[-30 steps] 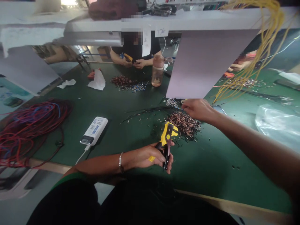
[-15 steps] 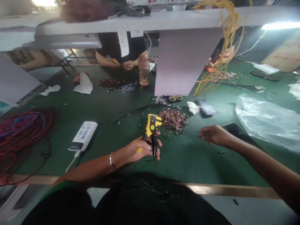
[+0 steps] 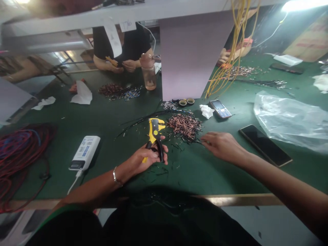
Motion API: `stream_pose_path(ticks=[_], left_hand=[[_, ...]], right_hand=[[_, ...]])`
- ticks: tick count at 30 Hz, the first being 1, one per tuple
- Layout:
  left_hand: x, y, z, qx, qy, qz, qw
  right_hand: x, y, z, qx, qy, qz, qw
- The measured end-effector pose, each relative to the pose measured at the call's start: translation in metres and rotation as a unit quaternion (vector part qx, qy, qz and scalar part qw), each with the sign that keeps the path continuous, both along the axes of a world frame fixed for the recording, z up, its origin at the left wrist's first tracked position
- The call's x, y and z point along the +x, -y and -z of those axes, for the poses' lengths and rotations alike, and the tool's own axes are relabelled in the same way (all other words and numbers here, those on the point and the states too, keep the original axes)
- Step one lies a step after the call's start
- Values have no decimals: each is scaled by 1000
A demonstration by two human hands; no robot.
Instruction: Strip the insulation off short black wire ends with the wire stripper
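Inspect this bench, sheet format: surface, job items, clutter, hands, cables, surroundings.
Surface: green mat, scattered with wire bits.
Job items: yellow wire stripper; copper offcuts; black wires.
Clutter: tissue, tape rolls, plastic bag, smartphone, keypad phone, power bank.
Hands: left hand grips the stripper; right hand beside the offcuts, hold unclear.
Cables: red-blue coil; yellow bundle hanging from above.
Surroundings: co-worker across the bench; bottle.

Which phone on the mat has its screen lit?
The small keypad phone, beside the crumpled tissue; the larger black smartphone, by the plastic bag, shows a dark screen.
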State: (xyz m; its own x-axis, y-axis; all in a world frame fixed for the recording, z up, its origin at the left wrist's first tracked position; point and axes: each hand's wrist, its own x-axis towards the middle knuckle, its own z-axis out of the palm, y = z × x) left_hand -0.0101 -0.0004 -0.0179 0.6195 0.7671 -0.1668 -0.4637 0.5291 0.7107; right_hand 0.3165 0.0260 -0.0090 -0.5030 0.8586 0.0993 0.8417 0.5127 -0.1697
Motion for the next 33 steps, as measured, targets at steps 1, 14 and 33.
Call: stream_pose_path(ticks=[1,14,33], left_hand=[[0,0,-1,2,-1,0,1000],[0,-1,-4,22,5,23,999],[8,-22,-32,81,-17,-10,997]], right_hand=[[-11,-4,-1,1,-7,-26,1000],[-66,-32,17,34,70,-50,996],[-59,14,24,132,-126,-44,982]])
